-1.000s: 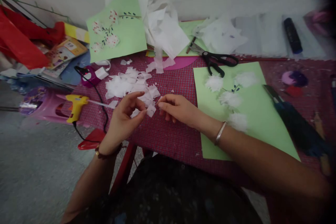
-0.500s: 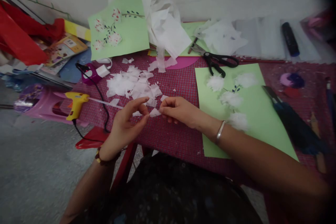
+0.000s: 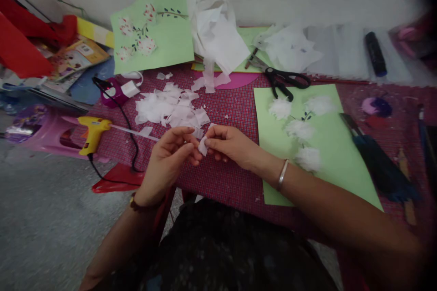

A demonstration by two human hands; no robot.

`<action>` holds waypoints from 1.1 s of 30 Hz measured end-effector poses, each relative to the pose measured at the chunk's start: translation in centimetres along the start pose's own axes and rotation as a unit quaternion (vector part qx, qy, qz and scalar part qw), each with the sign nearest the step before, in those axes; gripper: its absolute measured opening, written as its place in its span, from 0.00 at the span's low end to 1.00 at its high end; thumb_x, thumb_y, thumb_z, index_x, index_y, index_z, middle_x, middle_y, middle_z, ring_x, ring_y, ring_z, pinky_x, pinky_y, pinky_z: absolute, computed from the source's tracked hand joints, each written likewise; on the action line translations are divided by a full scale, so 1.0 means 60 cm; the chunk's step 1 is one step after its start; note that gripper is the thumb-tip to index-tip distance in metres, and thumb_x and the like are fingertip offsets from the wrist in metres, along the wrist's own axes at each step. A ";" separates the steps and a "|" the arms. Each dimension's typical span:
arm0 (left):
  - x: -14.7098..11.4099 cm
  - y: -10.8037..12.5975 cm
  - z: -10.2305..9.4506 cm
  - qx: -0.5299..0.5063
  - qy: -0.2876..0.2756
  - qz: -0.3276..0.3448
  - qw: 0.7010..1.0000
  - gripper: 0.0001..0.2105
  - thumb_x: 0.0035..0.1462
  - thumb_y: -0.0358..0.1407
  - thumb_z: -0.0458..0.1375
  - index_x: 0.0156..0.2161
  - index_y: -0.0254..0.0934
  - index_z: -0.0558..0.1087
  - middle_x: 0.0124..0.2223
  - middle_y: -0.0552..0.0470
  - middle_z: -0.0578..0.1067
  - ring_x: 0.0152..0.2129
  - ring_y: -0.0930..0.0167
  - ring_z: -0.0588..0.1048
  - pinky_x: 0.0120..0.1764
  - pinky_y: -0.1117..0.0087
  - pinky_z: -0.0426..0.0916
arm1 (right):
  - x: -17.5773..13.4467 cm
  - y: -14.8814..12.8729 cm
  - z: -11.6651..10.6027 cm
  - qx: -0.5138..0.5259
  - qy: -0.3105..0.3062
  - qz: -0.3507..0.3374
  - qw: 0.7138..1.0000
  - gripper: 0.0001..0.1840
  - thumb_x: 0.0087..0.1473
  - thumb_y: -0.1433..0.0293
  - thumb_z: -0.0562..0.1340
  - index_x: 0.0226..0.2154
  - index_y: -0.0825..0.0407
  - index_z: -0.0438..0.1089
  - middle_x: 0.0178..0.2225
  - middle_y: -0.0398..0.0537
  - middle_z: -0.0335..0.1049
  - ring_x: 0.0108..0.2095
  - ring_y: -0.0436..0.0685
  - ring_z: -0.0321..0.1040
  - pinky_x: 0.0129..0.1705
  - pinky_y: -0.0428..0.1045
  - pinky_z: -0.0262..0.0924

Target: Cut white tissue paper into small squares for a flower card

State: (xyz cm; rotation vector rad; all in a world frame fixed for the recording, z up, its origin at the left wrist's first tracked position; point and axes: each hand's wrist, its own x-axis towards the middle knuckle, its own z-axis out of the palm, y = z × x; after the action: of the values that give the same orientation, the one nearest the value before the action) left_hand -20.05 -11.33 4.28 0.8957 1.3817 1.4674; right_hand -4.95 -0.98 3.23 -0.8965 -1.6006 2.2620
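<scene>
Since half a second ago, bringing left hand (image 3: 168,158) closer to right hand (image 3: 232,143). Pinching paper scrap (image 3: 202,146) between right thumb and forefinger, just beside left fingertips; curling left fingers, not showing whether gripping. Possibly risking a tear by pulling unevenly, or scattering loose scraps (image 3: 167,107) beyond left hand by brushing them.

Here's the bare left hand (image 3: 172,157), loosely curled, angled toward one o'clock! The bare right hand (image 3: 229,144) pinches, pointing to ten.
</scene>
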 end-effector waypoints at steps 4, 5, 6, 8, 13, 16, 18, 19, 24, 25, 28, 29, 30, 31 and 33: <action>-0.002 -0.009 0.004 -0.098 0.006 -0.068 0.993 0.07 0.51 0.33 0.66 0.37 0.38 0.76 0.30 0.54 0.77 0.18 0.76 0.74 0.16 0.80 0.65 | 0.000 0.004 -0.007 0.108 -0.008 0.037 0.993 0.07 0.57 0.71 0.62 0.29 0.50 0.63 0.22 0.36 0.64 0.17 0.44 0.58 0.17 0.42 0.46; -0.004 -0.011 0.005 -0.099 -0.001 -0.083 0.992 0.07 0.50 0.33 0.66 0.36 0.38 0.76 0.28 0.54 0.77 0.17 0.76 0.73 0.16 0.80 0.64 | 0.000 0.004 -0.008 0.119 -0.012 0.041 0.992 0.07 0.56 0.71 0.62 0.29 0.50 0.63 0.21 0.35 0.64 0.17 0.44 0.58 0.17 0.42 0.46; -0.006 -0.014 0.006 -0.094 -0.010 -0.095 0.991 0.07 0.50 0.33 0.67 0.35 0.39 0.75 0.26 0.55 0.76 0.16 0.77 0.72 0.15 0.80 0.64 | -0.001 0.003 -0.008 0.123 -0.015 0.042 0.991 0.07 0.56 0.72 0.62 0.29 0.50 0.63 0.21 0.35 0.64 0.17 0.44 0.58 0.17 0.42 0.46; -0.011 -0.018 0.010 -0.072 -0.021 -0.107 0.991 0.07 0.49 0.33 0.68 0.33 0.38 0.75 0.25 0.55 0.76 0.16 0.77 0.71 0.15 0.80 0.63 | -0.002 0.002 -0.008 0.117 -0.017 0.043 0.992 0.06 0.57 0.72 0.62 0.29 0.51 0.64 0.21 0.36 0.65 0.17 0.44 0.57 0.17 0.42 0.45; -0.015 -0.030 0.012 -0.006 -0.028 -0.088 0.996 0.07 0.52 0.37 0.67 0.32 0.37 0.76 0.22 0.56 0.73 0.15 0.78 0.67 0.17 0.79 0.61 | -0.010 0.000 -0.002 0.051 -0.018 0.022 0.998 0.06 0.57 0.74 0.61 0.29 0.51 0.65 0.20 0.36 0.64 0.20 0.45 0.59 0.19 0.43 0.48; -0.014 -0.037 0.009 0.010 -0.021 -0.081 0.996 0.07 0.53 0.38 0.67 0.30 0.38 0.75 0.21 0.56 0.71 0.14 0.78 0.65 0.16 0.79 0.59 | -0.012 0.001 0.001 0.026 -0.023 0.008 0.999 0.05 0.58 0.72 0.60 0.29 0.51 0.66 0.21 0.37 0.64 0.20 0.47 0.59 0.20 0.44 0.49; -0.014 -0.038 0.009 0.019 -0.014 -0.079 0.997 0.07 0.54 0.38 0.66 0.30 0.38 0.75 0.21 0.56 0.71 0.14 0.78 0.65 0.16 0.78 0.59 | -0.013 0.002 0.002 0.014 -0.023 0.007 1.000 0.05 0.58 0.72 0.60 0.29 0.51 0.66 0.21 0.38 0.64 0.21 0.47 0.59 0.20 0.44 0.49; -0.015 -0.036 0.009 0.036 -0.012 -0.071 0.997 0.06 0.54 0.38 0.65 0.30 0.38 0.75 0.21 0.57 0.71 0.14 0.78 0.65 0.17 0.78 0.58 | -0.012 0.002 0.002 0.007 -0.023 0.008 1.000 0.06 0.58 0.72 0.60 0.29 0.51 0.65 0.22 0.38 0.64 0.21 0.47 0.59 0.20 0.44 0.49; -0.017 -0.027 0.007 0.310 0.034 0.173 0.934 0.05 0.56 0.30 0.61 0.29 0.37 0.75 0.24 0.55 0.72 0.20 0.76 0.69 0.24 0.77 0.63 | -0.009 0.006 0.005 -0.006 0.003 -0.027 1.000 0.04 0.55 0.74 0.60 0.35 0.50 0.66 0.27 0.38 0.65 0.22 0.46 0.61 0.19 0.43 0.52; -0.017 -0.027 0.004 0.361 0.043 0.237 0.901 0.04 0.55 0.27 0.60 0.30 0.36 0.75 0.26 0.55 0.73 0.22 0.76 0.70 0.26 0.76 0.65 | -0.008 0.007 0.005 0.001 0.012 -0.034 0.999 0.05 0.55 0.75 0.60 0.36 0.50 0.66 0.27 0.37 0.65 0.22 0.46 0.62 0.20 0.43 0.53; -0.015 -0.033 -0.007 0.440 0.055 0.361 0.820 0.07 0.55 0.23 0.59 0.35 0.36 0.75 0.30 0.53 0.76 0.26 0.75 0.74 0.30 0.75 0.69 | -0.009 0.010 0.004 0.025 0.020 -0.031 0.999 0.02 0.55 0.73 0.61 0.34 0.50 0.65 0.26 0.37 0.65 0.21 0.46 0.61 0.21 0.43 0.54; -0.015 -0.035 -0.011 0.454 0.056 0.380 0.804 0.07 0.55 0.23 0.59 0.37 0.36 0.75 0.32 0.52 0.76 0.28 0.74 0.75 0.31 0.75 0.70 | -0.009 0.011 0.003 0.035 0.014 -0.023 0.999 0.02 0.56 0.71 0.61 0.31 0.50 0.65 0.26 0.38 0.65 0.21 0.46 0.61 0.21 0.44 0.54; -0.015 -0.038 -0.015 0.468 0.056 0.391 0.790 0.07 0.56 0.23 0.59 0.38 0.36 0.75 0.33 0.51 0.77 0.29 0.73 0.75 0.31 0.74 0.71 | -0.010 0.011 0.002 0.045 0.006 -0.015 0.999 0.05 0.56 0.69 0.61 0.29 0.50 0.65 0.26 0.39 0.66 0.21 0.46 0.61 0.21 0.44 0.53; -0.015 -0.041 -0.019 0.481 0.055 0.401 0.778 0.07 0.56 0.23 0.59 0.38 0.35 0.75 0.33 0.50 0.77 0.29 0.72 0.76 0.32 0.73 0.72 | -0.012 0.011 0.002 0.056 -0.003 -0.006 0.998 0.08 0.57 0.67 0.61 0.28 0.51 0.65 0.26 0.40 0.67 0.22 0.46 0.61 0.20 0.44 0.52; -0.015 -0.047 -0.024 0.502 0.050 0.416 0.756 0.07 0.57 0.24 0.60 0.39 0.35 0.75 0.34 0.49 0.77 0.30 0.71 0.76 0.33 0.72 0.72 | -0.013 0.010 0.001 0.077 -0.014 0.009 0.997 0.10 0.57 0.65 0.62 0.26 0.51 0.65 0.26 0.41 0.67 0.21 0.46 0.61 0.20 0.44 0.51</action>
State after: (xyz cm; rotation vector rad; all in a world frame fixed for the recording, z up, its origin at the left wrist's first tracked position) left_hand -20.72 -12.74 1.41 2.3899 2.0144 1.2714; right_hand -4.30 -1.67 2.97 -0.8468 -1.4104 2.3830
